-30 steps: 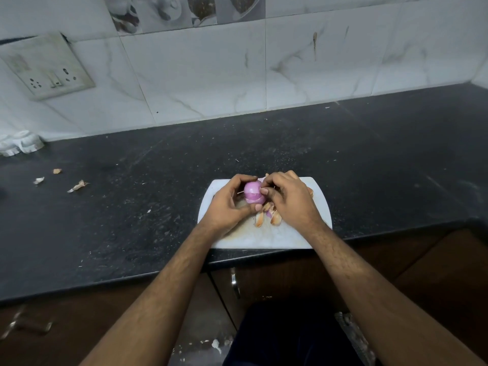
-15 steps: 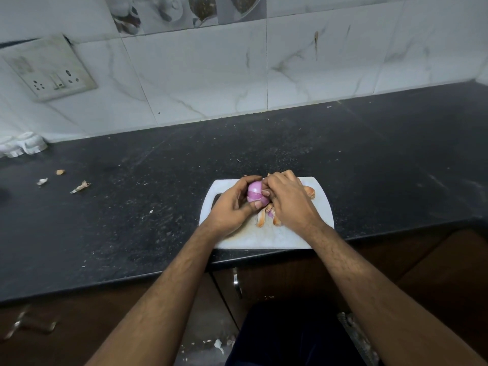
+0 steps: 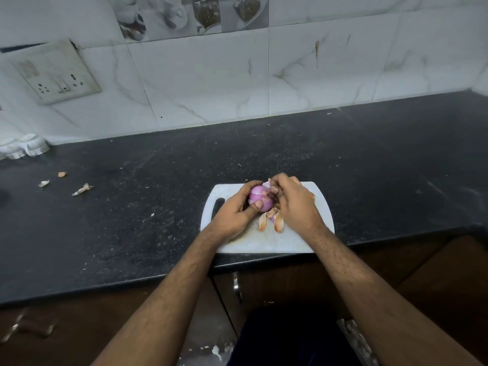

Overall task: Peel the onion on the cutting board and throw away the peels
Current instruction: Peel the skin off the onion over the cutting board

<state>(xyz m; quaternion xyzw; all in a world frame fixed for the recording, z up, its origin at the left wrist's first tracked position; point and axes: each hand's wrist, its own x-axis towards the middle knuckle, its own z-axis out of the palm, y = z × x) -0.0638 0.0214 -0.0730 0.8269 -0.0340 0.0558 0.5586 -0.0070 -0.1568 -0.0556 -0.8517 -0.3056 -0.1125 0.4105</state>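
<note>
Head view: left hand (image 3: 233,213) clasping onion (image 3: 259,198), right hand (image 3: 295,203) pinching peel (image 3: 267,184); no legible writing.

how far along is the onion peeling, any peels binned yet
Mostly peeled: the onion shows bare purple, and loose peels lie on the cutting board. In hand: the left hand holds it while the right hand picks at the top. Left: last bits, then binning; no peels cleared yet.
</note>
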